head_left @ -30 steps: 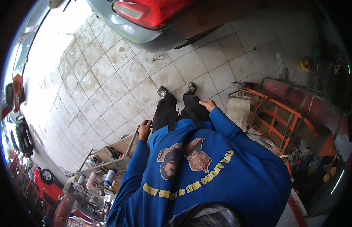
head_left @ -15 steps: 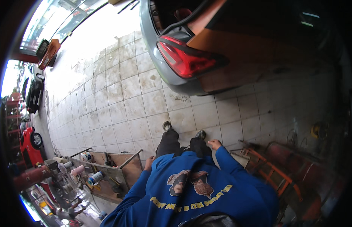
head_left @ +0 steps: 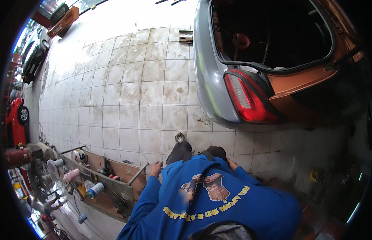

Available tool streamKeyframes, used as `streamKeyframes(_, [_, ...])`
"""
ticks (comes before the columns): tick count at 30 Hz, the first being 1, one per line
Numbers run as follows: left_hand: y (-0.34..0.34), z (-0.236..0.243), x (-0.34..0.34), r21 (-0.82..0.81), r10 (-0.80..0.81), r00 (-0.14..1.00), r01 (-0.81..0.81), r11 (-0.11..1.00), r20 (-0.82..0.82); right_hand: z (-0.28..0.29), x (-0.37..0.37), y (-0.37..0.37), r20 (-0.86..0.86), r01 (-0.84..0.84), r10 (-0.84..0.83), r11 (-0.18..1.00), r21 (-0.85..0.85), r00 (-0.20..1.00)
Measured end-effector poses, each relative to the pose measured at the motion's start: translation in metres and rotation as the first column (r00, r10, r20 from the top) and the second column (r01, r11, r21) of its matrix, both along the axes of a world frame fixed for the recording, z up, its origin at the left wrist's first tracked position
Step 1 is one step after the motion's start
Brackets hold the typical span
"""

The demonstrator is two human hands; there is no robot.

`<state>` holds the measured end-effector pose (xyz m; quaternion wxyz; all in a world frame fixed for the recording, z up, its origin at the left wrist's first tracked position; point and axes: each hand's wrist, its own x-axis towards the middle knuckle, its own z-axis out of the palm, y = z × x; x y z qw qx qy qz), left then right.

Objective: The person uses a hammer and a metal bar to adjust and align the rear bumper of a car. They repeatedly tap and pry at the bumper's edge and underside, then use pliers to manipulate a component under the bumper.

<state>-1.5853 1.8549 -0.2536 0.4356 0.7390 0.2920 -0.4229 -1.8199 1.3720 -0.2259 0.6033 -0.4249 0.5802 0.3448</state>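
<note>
My left hand [head_left: 156,168] hangs beside my left leg, close to the end of the workbench; its fingers look loosely apart and I see nothing in them. My right hand [head_left: 232,164] is low by my right thigh, its fingers partly hidden, so I cannot tell whether they are closed. Neither hand touches the car [head_left: 210,68] ahead on the right, grey at the bumper and orange along the side. Its red tail light [head_left: 246,100] faces me, and the rear opening shows a dark interior with a round red thing [head_left: 241,41] inside.
On the left stands a wooden workbench [head_left: 128,170] with a blue-labelled can [head_left: 96,190], a pink roll [head_left: 71,175] and several tools. A yellow thing [head_left: 315,176] lies on the dim right. Pale floor tiles [head_left: 130,94] stretch ahead. Farther left are a red car [head_left: 15,124] and a dark car [head_left: 33,62].
My view has turned right, and more of the car's rear opening shows. My right hand has drawn back against my thigh; my left hand stays low near the bench.
</note>
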Motion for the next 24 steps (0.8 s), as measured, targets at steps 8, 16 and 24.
streamKeyframes(8, [-0.043, -0.001, 0.275, -0.03, -0.127, 0.981, 0.133, 0.991, 0.144, -0.001, 0.261, 0.022, 0.414, 0.04, -0.064, 0.997, 0.065, 0.908])
streamKeyframes(16, [-0.039, 0.041, 0.415, 0.018, -0.099, 0.992, 0.098, 0.995, 0.074, 0.009, 0.575, -0.004, 0.399, -0.383, 0.517, 0.847, -0.369, 0.757])
streamKeyframes(24, [-0.012, 0.089, 0.425, 0.208, -0.307, 0.941, 0.331, 0.92, -0.139, 0.015, 0.829, -0.07, 0.392, -0.472, 0.54, 0.842, -0.261, 0.745])
